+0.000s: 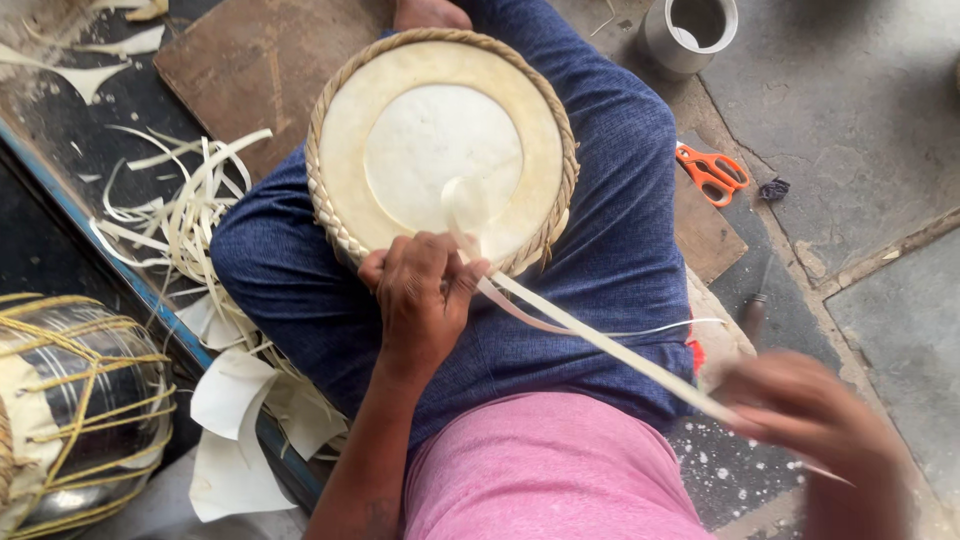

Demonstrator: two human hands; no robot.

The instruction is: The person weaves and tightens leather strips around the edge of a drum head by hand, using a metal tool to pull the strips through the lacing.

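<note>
left hand (425,290) closed on the near rim of the round drum head (440,150), fingers curled, pinching the pale strip (600,345) right where it meets the braided edge (325,200). right hand (810,420) blurred at lower right, seemingly closed round the far end of the same strip, drawn taut between the two; exact grip hard to tell through the blur.

judged as handling: strip thin, flat, flexible, likely tough along its length but prone to twist or curl, slick on its face; best pinched flat between thumb and fingers close to the weave, with the free end held well out. drum head light but stiff in its ring, skin itself delicate to a sharp point; best steadied by the braided rim, not the membrane.

looks: circular, cream outer ring, whiter inner disc, rope-like tan plait all round the edge, a loop of strip lying on the face near the hand. resting on the lap, on blue trousers (600,230), above a pink shirt (550,470).

further out: heap of pale offcut strips (185,225) to the left, a laced drum body (80,400) at lower left, brown board (250,70) behind, orange scissors (712,172) on the floor at right, a metal cup (690,35) at top.
</note>
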